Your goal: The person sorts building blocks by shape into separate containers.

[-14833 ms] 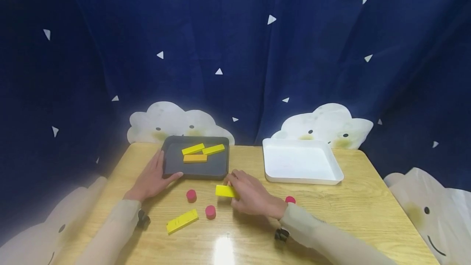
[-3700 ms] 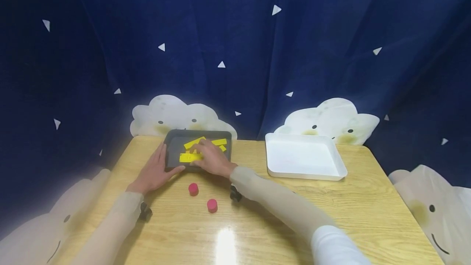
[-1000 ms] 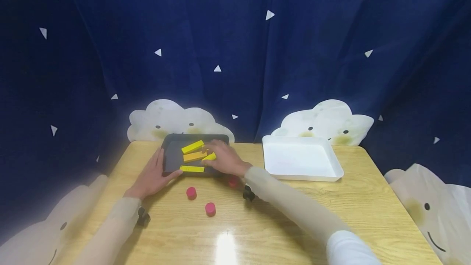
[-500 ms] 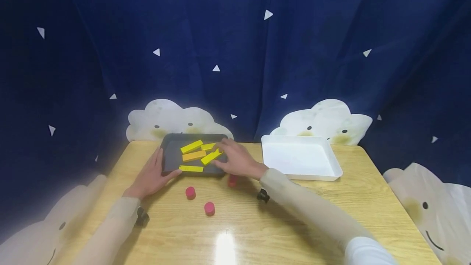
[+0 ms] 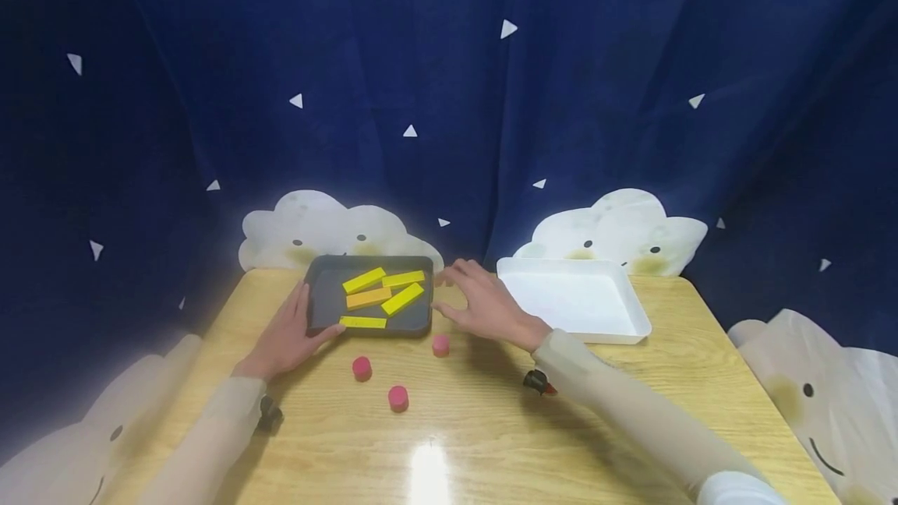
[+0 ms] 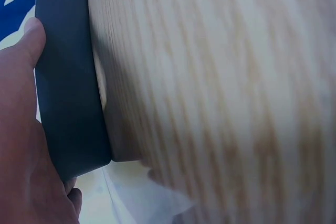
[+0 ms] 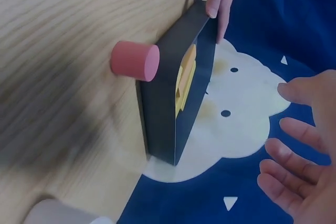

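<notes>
Several yellow blocks (image 5: 403,299) and one orange block (image 5: 368,298) lie flat in the dark grey tray (image 5: 319,275). At the tray's left front corner, my left hand (image 5: 284,343) rests with its fingers along the left side and its thumb on the front rim. In the left wrist view, that hand (image 6: 23,124) lies against the tray's wall (image 6: 68,82). Just right of the tray, my right hand (image 5: 484,304) hovers with spread fingers and holds nothing. Below it on the table stands a red cylinder (image 5: 440,345), apart from the hand.
Two more red cylinders, one (image 5: 362,369) close to the dark tray and another (image 5: 397,398) nearer the front, stand on the wooden table (image 5: 463,443). Part of a red thing (image 5: 550,390) shows beside the right wrist camera. A white tray (image 5: 596,337) stands at right.
Earlier, the right hand held a yellow block over the table. Now more yellow blocks lie in the dark tray. Within the last second the right hand let go of one and moved right, outside the tray.
</notes>
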### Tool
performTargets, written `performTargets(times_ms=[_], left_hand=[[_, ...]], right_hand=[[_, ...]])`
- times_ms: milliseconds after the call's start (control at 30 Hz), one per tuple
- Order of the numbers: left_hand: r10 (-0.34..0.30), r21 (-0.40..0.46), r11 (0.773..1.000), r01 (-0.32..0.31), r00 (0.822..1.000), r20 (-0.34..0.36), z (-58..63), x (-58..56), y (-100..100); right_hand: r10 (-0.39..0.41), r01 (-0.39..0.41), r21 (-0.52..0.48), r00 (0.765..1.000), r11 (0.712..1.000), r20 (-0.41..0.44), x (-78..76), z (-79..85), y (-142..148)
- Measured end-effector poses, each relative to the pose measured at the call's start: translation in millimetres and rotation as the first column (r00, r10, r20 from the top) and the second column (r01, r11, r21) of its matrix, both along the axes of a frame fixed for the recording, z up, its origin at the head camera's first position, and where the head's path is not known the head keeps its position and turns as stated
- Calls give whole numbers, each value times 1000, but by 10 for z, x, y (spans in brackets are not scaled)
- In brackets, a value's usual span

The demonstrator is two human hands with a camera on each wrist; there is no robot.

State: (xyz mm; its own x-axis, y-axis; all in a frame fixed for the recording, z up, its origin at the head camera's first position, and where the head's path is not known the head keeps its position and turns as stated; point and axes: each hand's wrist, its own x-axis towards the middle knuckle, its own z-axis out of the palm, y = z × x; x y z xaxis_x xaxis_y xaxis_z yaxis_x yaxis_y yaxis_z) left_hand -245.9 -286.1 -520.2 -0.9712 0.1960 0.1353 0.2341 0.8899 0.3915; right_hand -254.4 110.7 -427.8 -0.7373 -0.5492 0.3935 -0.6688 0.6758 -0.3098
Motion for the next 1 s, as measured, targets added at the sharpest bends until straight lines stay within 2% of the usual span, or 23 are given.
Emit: performTargets(times_ms=[333, 600, 867, 1000], left_hand=[[0, -2, 1000, 0, 1000, 12, 6, 18, 15], [-1, 0, 1000, 1, 1000, 1, 27, 7, 25], [7, -2, 1000, -7, 1000, 10, 35, 11, 17], [9, -4, 1000, -9, 1000, 13, 20, 7, 10]], right_hand=[[-62, 62, -41, 998, 997, 1, 150, -26, 443], [-102, 100, -37, 993, 994, -55, 204, -82, 741], [-185, 186, -41, 982, 982, 34, 252, -239, 1071], [-228, 230, -48, 973, 972, 45, 279, -277, 1261]])
